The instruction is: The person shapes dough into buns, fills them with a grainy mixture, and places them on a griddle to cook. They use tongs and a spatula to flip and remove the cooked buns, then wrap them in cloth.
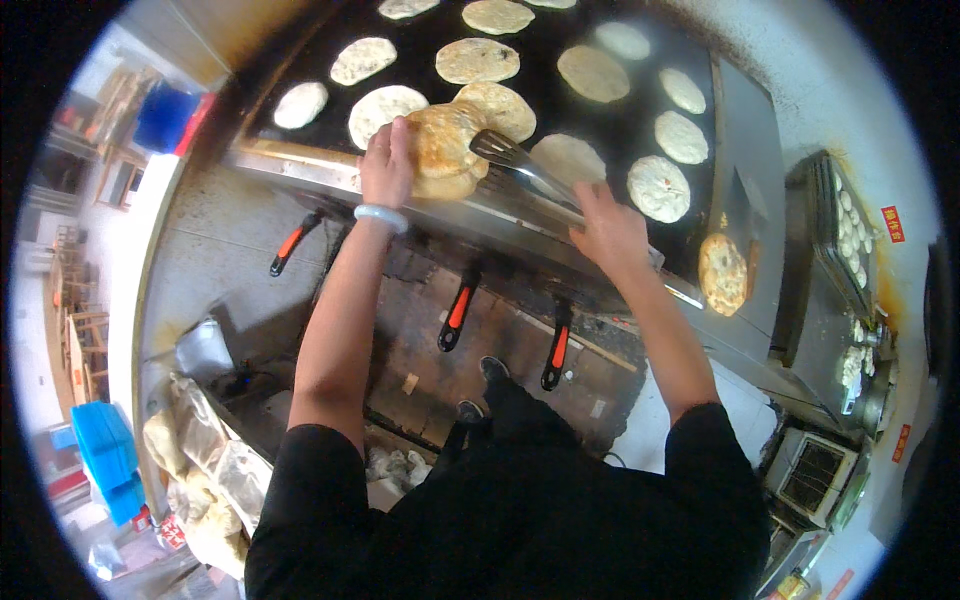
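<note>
My right hand (611,229) grips the handle of a slotted metal spatula (525,161), whose blade rests against the right side of a puffed, browned flatbread (442,142). My left hand (386,165) holds that bread's left edge, fingers extended along it; the thumb is hidden. At least one more bread layer shows beneath, at the griddle's front rim. Behind it lies another golden flatbread (499,111), and a pale one (382,112) sits close to my left fingers. Several pale and lightly browned rounds are spread over the black griddle plate (536,82).
Three red-and-black handles (459,311) jut out below the griddle's front. One browned flatbread (723,274) lies on the metal ledge at right. Farther right, stacked trays (844,232) carry dough pieces. Covered dough (202,502) sits at lower left, near blue containers (105,450).
</note>
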The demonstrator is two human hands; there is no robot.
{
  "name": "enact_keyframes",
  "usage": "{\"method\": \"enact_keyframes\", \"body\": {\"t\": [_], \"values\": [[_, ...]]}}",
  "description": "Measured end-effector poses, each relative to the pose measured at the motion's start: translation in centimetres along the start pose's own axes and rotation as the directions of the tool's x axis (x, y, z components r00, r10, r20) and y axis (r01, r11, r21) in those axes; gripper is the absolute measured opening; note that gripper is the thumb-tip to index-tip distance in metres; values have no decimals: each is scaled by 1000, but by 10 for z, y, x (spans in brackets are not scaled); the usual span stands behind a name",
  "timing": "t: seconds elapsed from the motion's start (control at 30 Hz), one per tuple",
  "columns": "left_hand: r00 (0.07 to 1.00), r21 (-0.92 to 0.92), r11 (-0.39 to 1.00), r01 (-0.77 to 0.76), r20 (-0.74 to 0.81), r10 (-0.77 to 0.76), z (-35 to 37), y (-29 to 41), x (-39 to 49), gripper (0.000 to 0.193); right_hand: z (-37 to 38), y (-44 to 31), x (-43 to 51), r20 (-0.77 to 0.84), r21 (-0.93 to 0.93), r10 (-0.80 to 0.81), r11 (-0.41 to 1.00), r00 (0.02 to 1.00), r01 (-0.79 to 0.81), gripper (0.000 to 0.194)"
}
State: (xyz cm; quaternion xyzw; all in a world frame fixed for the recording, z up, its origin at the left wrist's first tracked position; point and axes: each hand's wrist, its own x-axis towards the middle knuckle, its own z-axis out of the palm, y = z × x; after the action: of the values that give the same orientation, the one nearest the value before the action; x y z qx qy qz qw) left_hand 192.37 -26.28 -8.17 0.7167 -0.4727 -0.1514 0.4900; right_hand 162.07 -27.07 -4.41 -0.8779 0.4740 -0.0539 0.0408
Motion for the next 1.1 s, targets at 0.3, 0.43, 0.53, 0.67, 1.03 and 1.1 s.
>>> {"method": "enact_keyframes", "body": {"t": [0.3,0.43,0.53,0.67,1.03,1.1], "values": [[995,-62,994,95,18,-94,0,-22,17,18,10,-20,24,-12,91,-24,996,1000,25,49],[992,6,996,94,79,-94,-12,-26,24,23,24,-35,51,-102,151,-127,978,987,142,47],[998,229,973,-33,-47,45,-25,-20,21,28,27,-40,60,-9,164,-118,979,993,118,46],[942,283,954,-96,-285,179,-75,-22,-8,33,23,-38,56,72,174,-82,982,994,68,46],[636,351,563,748,-622,-457,-361,-118,-359,25,-8,-101,15,-85,42,-205,977,975,209,55],[326,77,420,904,-760,-563,-429,-166,-449,29,-5,-147,10,-108,135,-348,923,931,361,55]]}}
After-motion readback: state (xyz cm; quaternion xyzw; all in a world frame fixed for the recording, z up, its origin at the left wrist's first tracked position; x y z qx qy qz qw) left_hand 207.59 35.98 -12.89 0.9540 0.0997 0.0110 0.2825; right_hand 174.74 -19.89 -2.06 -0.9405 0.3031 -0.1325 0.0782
